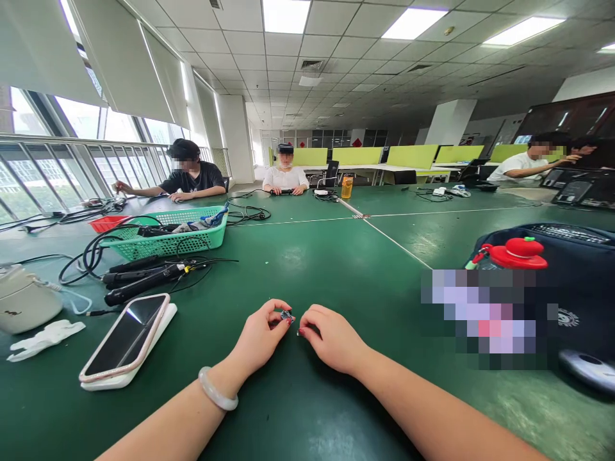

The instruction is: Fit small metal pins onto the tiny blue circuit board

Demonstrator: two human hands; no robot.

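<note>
Over the green table (298,262), my left hand (257,334) pinches a small blue-grey piece (287,315) between thumb and fingertips. The piece has an uneven outline; its kind is too small to tell. A pale bangle (218,389) circles that wrist. Just to the right, my right hand (336,339) is closed, thumb against curled fingers. A tiny speck shows at its fingertips, but what it is cannot be made out. A narrow gap separates the two hands, and both rest low, close to the tabletop.
Left of my hands lie a phone (127,339) on a white object, black cable-ended handles (144,280) and a green basket (177,242). A dark bag (567,269) and a red-lidded bottle (519,254) stand right. An orange bottle (346,187) and several people are farther back.
</note>
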